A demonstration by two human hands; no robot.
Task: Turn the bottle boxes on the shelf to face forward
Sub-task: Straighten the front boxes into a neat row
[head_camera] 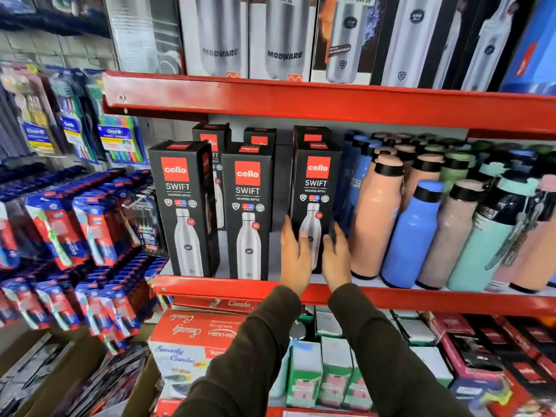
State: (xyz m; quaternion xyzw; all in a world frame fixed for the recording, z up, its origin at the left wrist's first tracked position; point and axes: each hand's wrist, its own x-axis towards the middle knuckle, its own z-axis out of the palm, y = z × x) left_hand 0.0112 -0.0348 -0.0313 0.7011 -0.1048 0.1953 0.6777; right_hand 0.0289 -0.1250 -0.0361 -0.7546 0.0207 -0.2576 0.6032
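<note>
Three black "cello SWIFT" bottle boxes stand in the front row on the red shelf (216,285). The left box (183,206) is turned slightly so its side shows. The middle box (248,212) faces forward. The right box (316,194) faces forward too, and I hold it low down between both hands: my left hand (294,257) on its left edge, my right hand (337,257) on its right edge. Several more of these boxes (260,136) stand behind the front row.
Loose pink, blue and green bottles (415,233) crowd the shelf right beside the held box. Steel-bottle boxes (282,37) fill the upper shelf. Toothbrush packs (75,230) hang at the left. Red combo boxes (195,335) lie on the level below.
</note>
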